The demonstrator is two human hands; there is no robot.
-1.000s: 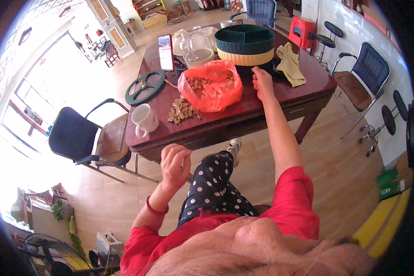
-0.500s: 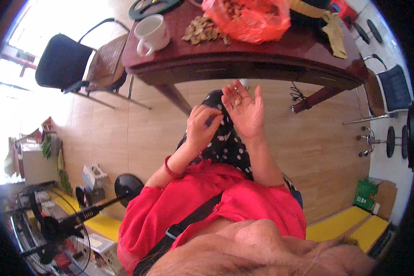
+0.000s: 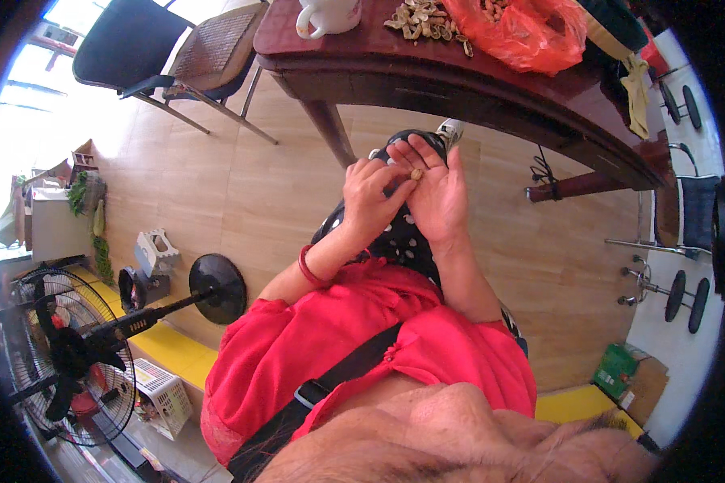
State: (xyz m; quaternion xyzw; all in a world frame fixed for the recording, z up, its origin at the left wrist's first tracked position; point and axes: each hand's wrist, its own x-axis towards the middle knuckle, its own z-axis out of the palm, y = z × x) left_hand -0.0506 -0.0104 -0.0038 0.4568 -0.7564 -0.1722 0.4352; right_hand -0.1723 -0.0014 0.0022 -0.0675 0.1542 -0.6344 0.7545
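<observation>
My right hand (image 3: pixel 441 201) is palm up over my lap, its fingers stretched out and apart. My left hand (image 3: pixel 372 200) comes in from the left, thumb and index finger closed on a small tan peanut (image 3: pixel 416 174). The peanut is at the base of the right hand's fingers; whether it touches the palm is hard to tell. Ahead, on the dark red table (image 3: pixel 362 60), lies a heap of split peanut shells (image 3: pixel 428 20). Right of it sits a crumpled red plastic bag (image 3: pixel 532 44), with peanuts (image 3: pixel 494 10) showing inside.
A white mug (image 3: pixel 334 16) stands near the table's left corner, and a pale cloth (image 3: pixel 636 97) hangs over its right side. At left are a chair (image 3: pixel 209 56) and a standing fan (image 3: pixel 72 346). Green and brown boxes (image 3: pixel 618 369) lie at lower right.
My left hand has moved right and up to meet the right hand, and now pinches the peanut. The view has shifted, so the table sits higher and farther right.
</observation>
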